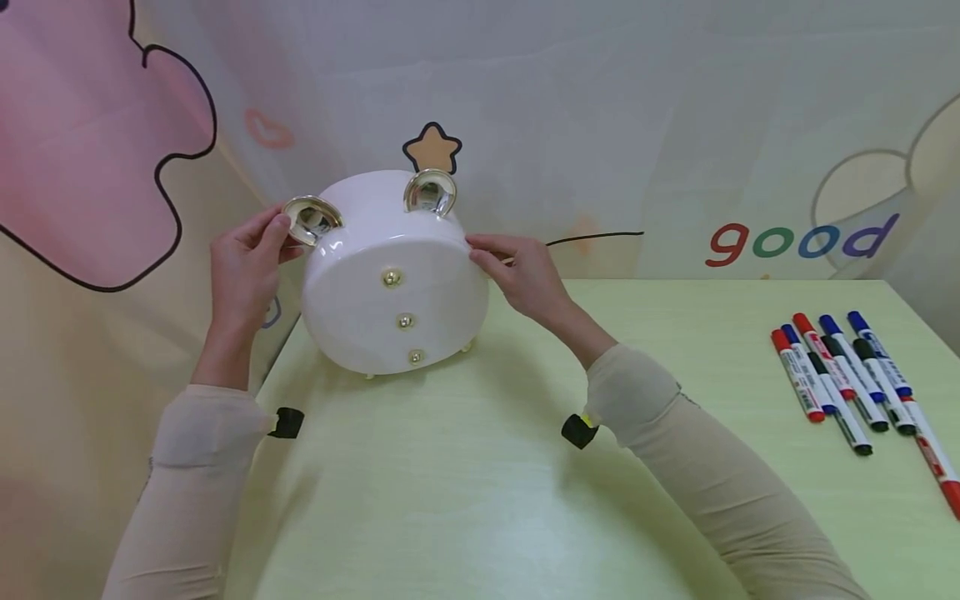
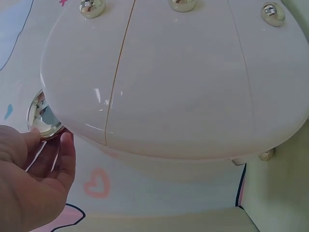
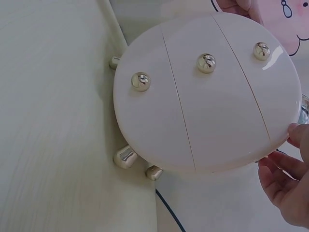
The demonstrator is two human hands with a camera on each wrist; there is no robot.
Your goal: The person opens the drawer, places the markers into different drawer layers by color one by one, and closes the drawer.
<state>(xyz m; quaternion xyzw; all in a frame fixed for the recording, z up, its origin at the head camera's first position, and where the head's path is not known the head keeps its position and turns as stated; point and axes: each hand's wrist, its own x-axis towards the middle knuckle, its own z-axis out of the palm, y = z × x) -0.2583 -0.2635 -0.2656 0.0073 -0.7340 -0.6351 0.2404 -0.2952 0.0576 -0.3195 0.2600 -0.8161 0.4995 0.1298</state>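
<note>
A glossy white oval drawer box [image 1: 352, 308] with gold ball knobs stands at the far left of the table on small gold feet. Thin seams split its front into three drawers. Two gold rings like ears sit on top. My left hand [image 1: 247, 267] pinches the left gold ear [image 1: 313, 221] between thumb and fingers, also visible in the left wrist view. At the upper right side of the box, my right hand [image 1: 528, 275] holds the edge, thumb [image 3: 294, 131] at the front rim and fingers behind it. The right gold ear [image 1: 431, 192] is untouched.
Several red, blue and black markers [image 1: 843, 375] lie on the right of the pale green table [image 1: 450, 500]. A printed wall cloth [image 1: 562, 125] hangs close behind the box. A dark cord [image 1: 596, 238] shows beyond my right hand. Black wrist cameras [image 1: 579, 432] hang under both sleeves.
</note>
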